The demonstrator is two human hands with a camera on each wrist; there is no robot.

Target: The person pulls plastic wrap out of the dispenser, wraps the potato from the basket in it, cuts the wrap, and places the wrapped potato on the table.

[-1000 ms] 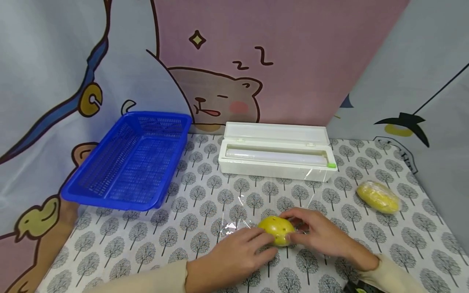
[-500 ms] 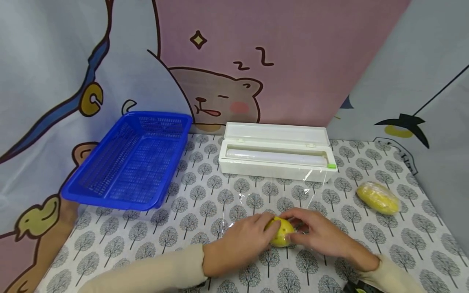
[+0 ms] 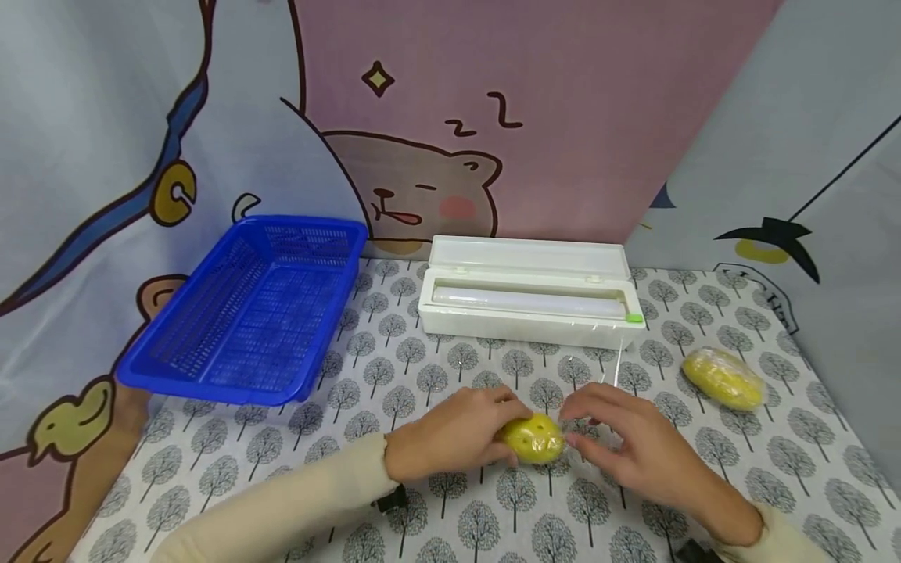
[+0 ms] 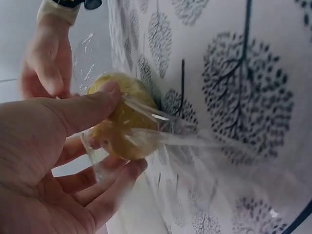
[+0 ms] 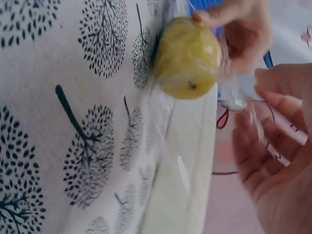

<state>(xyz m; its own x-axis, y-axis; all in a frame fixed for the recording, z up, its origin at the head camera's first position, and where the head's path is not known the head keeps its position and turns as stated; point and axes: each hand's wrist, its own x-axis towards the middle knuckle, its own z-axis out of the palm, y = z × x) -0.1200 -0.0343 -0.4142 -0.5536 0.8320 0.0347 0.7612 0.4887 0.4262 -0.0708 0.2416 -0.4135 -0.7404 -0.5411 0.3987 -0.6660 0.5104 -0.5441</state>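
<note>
A yellow potato with small dark dimples lies low over the cloth, with shiny clear cling film around it. My left hand grips its left end, thumb on one side and fingers curled on the other, as the left wrist view shows. Film trails from the potato across the tablecloth. My right hand is just right of the potato, thumb and fingers spread apart. In the right wrist view a wisp of film reaches from the potato to the right fingers.
Behind the hands stands an open white cling film box with its roll inside. At the right lies another film-wrapped yellow potato. A blue plastic basket sits at the back left. The tree-print tablecloth runs back to a cartoon curtain.
My left hand has moved up over the potato and now grips its left end. My right hand has come off it to the right. The film at the left is now drawn around the potato.
</note>
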